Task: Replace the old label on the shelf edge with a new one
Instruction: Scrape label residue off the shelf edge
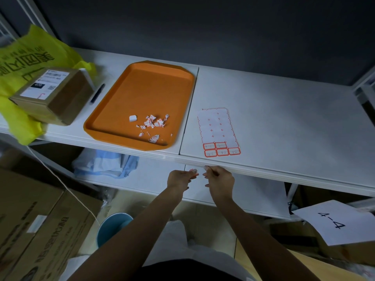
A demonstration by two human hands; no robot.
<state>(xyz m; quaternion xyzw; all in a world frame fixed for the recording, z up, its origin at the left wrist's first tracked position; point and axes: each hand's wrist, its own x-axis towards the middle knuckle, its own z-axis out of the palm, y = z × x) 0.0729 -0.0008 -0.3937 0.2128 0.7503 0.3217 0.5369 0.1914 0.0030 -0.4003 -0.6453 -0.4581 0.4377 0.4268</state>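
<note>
- Pinching a small red-edged label (193,173) between thumb and fingertips, the left hand (179,178) sits just below the front of the upper shelf, its fingers curled round the piece.
- The label is in the air beside the shelf edge (263,173), close to it; whether it touches the edge cannot be told.
- The right hand (220,178) is just beside the left, fingers curled, with a fingertip (207,168) against the shelf edge. Whether it grips anything cannot be told.
- Both hands are near the seam where the two white shelf boards meet.
- On the shelf directly above the hands lies a label sheet (218,128), mostly peeled bare, with a few red-bordered stickers (222,150) left in its two nearest rows; their writing is too small to read.
- Left of the sheet is an orange tray (142,88) holding torn paper scraps (154,122) in white and red, gathered toward its near right part.
- A dark pen (97,93) lies just beside the tray's left rim.
- Further left, a cardboard box (54,96) with a printed shipping slip rests on a yellow bag (30,57).
- On the lower shelf, left of the hands, is a bundle of pale blue cloth (107,163).
- Below, a blue bucket (113,226) stands on the floor next to large brown cartons (40,230), with a thin white cord (67,187) running across them.
- At the lower right, a white paper (334,222) is marked "4-4" by hand.
</note>
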